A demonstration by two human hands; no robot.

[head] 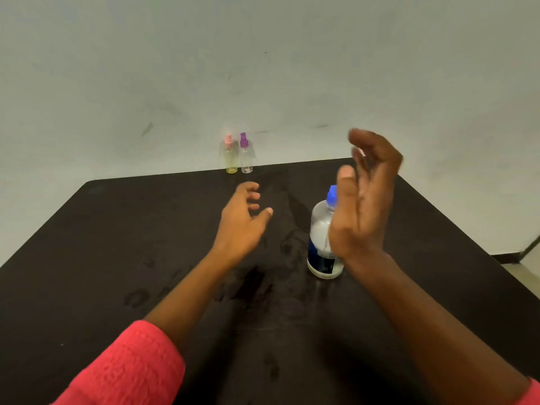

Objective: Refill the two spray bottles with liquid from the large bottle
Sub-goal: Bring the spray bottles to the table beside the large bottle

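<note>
A dark desk (pixel 117 258) fills the view. The right hand (pixel 365 206) hovers above it, grip wide and holding nothing. The left hand (pixel 242 220) hovers mid-desk, grip loose and holding nothing. The large bottle (pixel 320 238) stands upright behind the right hand, blue cap pointing up. The yellow spray bottle (pixel 230 159) and clear spray bottle (pixel 246 159) stand upright side by side at the far edge.

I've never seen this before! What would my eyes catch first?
Two empty hands hover over the dark table: the right hand raised just in front of the blue-capped large bottle, the left hand stretched out mid-table. At the far edge, by the wall, a pink-topped spray bottle and a purple-topped spray bottle stand side by side.
</note>
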